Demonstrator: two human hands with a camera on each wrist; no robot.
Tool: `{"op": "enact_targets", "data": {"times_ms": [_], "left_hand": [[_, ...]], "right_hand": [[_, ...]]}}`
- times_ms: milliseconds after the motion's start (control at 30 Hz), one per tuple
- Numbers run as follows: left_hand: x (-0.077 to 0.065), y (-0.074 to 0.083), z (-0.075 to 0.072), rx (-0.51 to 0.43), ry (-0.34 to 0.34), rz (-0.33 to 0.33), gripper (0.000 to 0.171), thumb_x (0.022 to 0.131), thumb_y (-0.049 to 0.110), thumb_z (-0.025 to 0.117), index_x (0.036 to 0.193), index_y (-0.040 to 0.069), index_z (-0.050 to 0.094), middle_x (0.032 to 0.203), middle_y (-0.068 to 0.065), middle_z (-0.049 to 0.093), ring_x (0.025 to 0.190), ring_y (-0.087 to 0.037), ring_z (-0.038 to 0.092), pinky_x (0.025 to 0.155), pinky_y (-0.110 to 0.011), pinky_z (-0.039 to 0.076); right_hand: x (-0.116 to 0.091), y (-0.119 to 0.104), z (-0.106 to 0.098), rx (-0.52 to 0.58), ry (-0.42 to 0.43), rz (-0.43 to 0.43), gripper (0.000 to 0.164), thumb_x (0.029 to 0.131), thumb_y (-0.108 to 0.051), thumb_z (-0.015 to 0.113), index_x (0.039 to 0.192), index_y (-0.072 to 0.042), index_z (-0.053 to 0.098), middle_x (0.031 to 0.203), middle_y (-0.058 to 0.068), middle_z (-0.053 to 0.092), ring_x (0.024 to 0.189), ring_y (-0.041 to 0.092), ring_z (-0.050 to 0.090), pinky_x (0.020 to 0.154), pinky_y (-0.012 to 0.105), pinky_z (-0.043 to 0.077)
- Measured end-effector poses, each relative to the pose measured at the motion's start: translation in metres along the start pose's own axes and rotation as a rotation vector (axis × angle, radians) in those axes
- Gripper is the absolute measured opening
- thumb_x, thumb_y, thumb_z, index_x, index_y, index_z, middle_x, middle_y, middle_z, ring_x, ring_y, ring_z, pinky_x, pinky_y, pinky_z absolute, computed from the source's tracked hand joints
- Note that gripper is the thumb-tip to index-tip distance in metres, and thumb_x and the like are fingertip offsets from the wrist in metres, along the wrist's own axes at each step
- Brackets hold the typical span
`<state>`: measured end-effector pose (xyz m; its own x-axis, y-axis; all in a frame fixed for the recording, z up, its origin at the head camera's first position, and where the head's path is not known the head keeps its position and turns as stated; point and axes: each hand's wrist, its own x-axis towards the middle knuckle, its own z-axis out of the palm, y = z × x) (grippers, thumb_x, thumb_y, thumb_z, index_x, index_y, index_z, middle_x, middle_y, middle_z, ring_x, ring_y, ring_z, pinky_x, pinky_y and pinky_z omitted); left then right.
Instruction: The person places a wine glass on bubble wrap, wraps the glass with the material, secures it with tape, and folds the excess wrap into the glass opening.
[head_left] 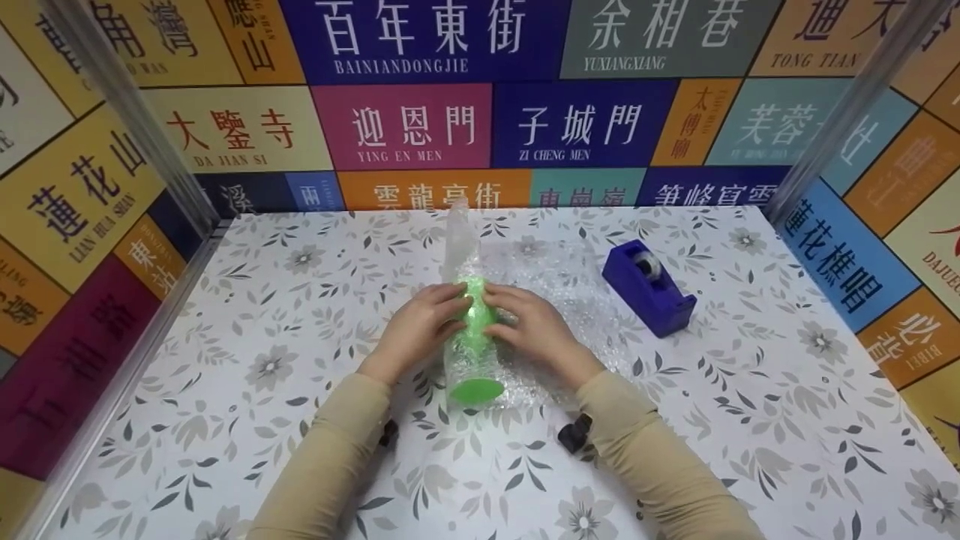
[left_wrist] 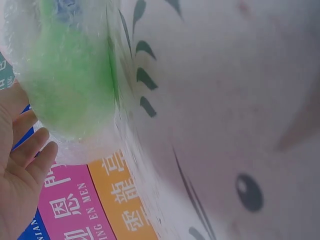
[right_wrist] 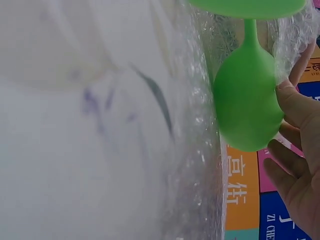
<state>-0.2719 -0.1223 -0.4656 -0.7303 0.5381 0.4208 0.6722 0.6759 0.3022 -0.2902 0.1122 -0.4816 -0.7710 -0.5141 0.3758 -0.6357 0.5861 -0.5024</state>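
Note:
A bright green goblet (head_left: 478, 326) lies on its side on the table, its round foot towards me. Clear bubble wrap (head_left: 574, 300) lies beneath it and is folded over its left side. My left hand (head_left: 416, 322) holds the folded wrap against the bowl from the left; its fingers (left_wrist: 30, 145) curve loosely in the left wrist view. From the right, my right hand (head_left: 536, 326) holds the goblet, with its thumb (right_wrist: 295, 102) at the bowl and the wrap's edge. In the right wrist view the bowl and stem show bare green on this side.
A blue tape dispenser (head_left: 646, 289) with a roll of clear tape stands to the right of the wrap. The table (head_left: 247, 420) has a leaf-and-flower cover. Panels with large lettering (head_left: 416, 124) rise behind it and at both sides.

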Motion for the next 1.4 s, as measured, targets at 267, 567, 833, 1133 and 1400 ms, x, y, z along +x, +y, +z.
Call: {"op": "enact_targets", "data": {"times_ms": [267, 567, 833, 1133, 1400], "left_hand": [[0.01, 0.008, 0.003, -0.004, 0.0, 0.006, 0.037, 0.091, 0.016, 0.073, 0.126, 0.007, 0.067, 0.14, -0.013, 0.056, 0.129, -0.028, 0.05, 0.112, -0.039, 0.038], [0.015, 0.015, 0.005, 0.056, -0.01, 0.011, 0.035, 0.091, 0.018, 0.073, 0.123, 0.007, 0.068, 0.137, -0.013, 0.058, 0.127, -0.029, 0.052, 0.11, -0.041, 0.04], [0.017, 0.018, 0.006, 0.085, -0.022, 0.012, 0.035, 0.09, 0.018, 0.074, 0.123, 0.007, 0.068, 0.136, -0.012, 0.058, 0.126, -0.028, 0.053, 0.108, -0.04, 0.043], [0.02, 0.022, 0.007, 0.096, -0.011, -0.001, 0.033, 0.089, 0.018, 0.075, 0.12, 0.008, 0.069, 0.136, -0.011, 0.059, 0.125, -0.027, 0.053, 0.106, -0.038, 0.045], [0.02, 0.024, 0.007, 0.091, -0.01, -0.01, 0.033, 0.089, 0.015, 0.075, 0.121, 0.008, 0.069, 0.135, -0.012, 0.059, 0.126, -0.028, 0.052, 0.105, -0.038, 0.045]], "right_hand": [[-0.003, 0.006, -0.004, -0.015, 0.039, -0.025, 0.052, 0.083, -0.031, 0.08, 0.128, -0.009, 0.066, 0.143, 0.007, 0.054, 0.13, 0.03, 0.05, 0.112, 0.042, 0.037], [-0.006, 0.006, -0.01, -0.021, 0.006, -0.002, 0.052, 0.086, -0.028, 0.077, 0.131, -0.007, 0.064, 0.144, 0.01, 0.052, 0.131, 0.032, 0.049, 0.111, 0.044, 0.038], [-0.006, -0.002, -0.02, 0.028, 0.06, 0.026, 0.049, 0.092, -0.025, 0.073, 0.136, -0.006, 0.06, 0.141, 0.012, 0.055, 0.131, 0.031, 0.05, 0.112, 0.044, 0.037], [-0.003, -0.016, -0.023, 0.03, 0.032, 0.027, 0.06, 0.093, -0.024, 0.072, 0.145, -0.007, 0.049, 0.137, 0.012, 0.058, 0.127, 0.031, 0.052, 0.109, 0.045, 0.04], [-0.003, -0.018, -0.016, -0.032, -0.045, 0.032, 0.066, 0.092, -0.025, 0.072, 0.148, -0.003, 0.044, 0.14, 0.016, 0.055, 0.129, 0.035, 0.051, 0.111, 0.046, 0.038]]}}
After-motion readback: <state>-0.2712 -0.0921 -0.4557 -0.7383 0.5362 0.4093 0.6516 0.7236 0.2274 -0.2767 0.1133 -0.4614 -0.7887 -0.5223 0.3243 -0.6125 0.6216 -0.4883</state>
